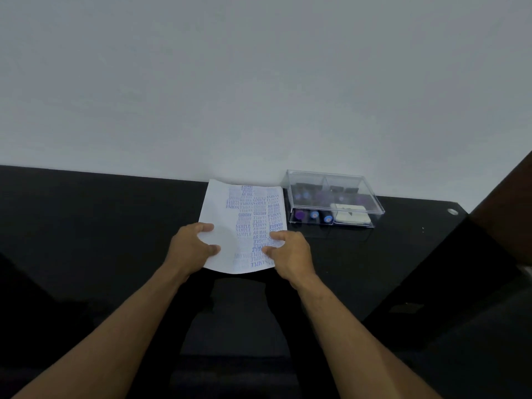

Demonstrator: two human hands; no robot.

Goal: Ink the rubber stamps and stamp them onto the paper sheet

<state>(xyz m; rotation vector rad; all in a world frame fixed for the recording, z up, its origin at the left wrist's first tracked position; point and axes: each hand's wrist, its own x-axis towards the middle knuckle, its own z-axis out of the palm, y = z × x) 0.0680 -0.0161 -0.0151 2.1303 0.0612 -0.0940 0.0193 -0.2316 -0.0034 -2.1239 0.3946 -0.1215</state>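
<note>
1. I have one view only, from the head camera, looking forward and down over both forearms.
2. It sits close above the black table, facing a pale wall.
3. Wide-angle lens bends the edges.

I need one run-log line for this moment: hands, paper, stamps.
left hand: grips paper sheet | right hand: grips sheet | stamps: inside clear box | stage: no stamp picked

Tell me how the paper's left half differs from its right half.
The left half of the paper is mostly blank; the right half is crowded with blue stamped words. The left hand grips the blank side, the right hand the printed side. Both halves are white and lie on the black table.
</note>
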